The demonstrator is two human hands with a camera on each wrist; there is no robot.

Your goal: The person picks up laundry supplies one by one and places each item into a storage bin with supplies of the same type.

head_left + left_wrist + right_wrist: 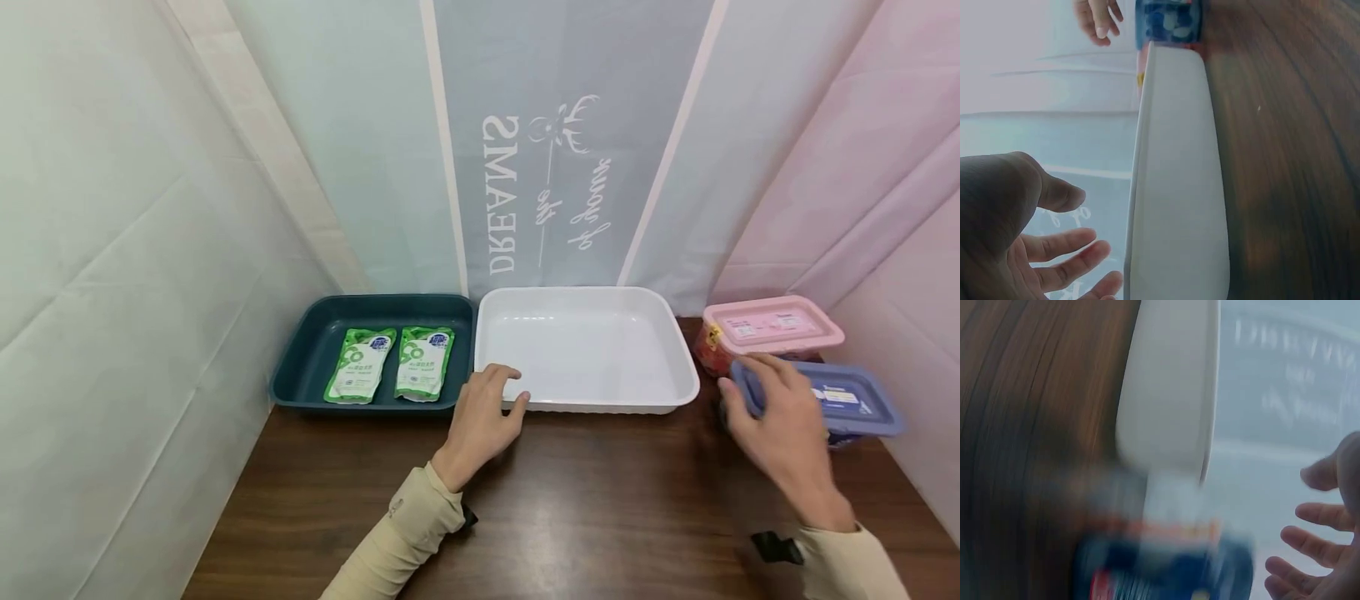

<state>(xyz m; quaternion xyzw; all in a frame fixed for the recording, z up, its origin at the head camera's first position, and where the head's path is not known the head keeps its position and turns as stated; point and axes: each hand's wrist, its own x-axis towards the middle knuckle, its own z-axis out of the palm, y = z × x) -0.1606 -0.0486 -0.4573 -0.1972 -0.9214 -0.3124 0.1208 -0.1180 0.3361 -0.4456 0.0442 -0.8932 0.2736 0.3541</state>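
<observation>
My left hand [483, 421] hovers at the front left corner of a white tray [592, 354], its fingers spread and holding nothing. From the left wrist view, its fingers [1063, 244] stand beside the tray's rim, apart from it. Over the left end of a blue-lidded container [870, 404] is my right hand [783, 425], thumb and fingers loosely parted. Whether it touches the lid I cannot tell; the right wrist view shows spread fingers [1316, 547] beside the blurred blue container [1166, 569]. Behind that container stands a pink-lidded one [776, 327].
A dark green tray [296, 367] adjoins the white tray on the left. Two green and white pouches [360, 367] lie in it. Hanging fabric [570, 192] closes off the back and both sides of the brown wooden table [585, 500].
</observation>
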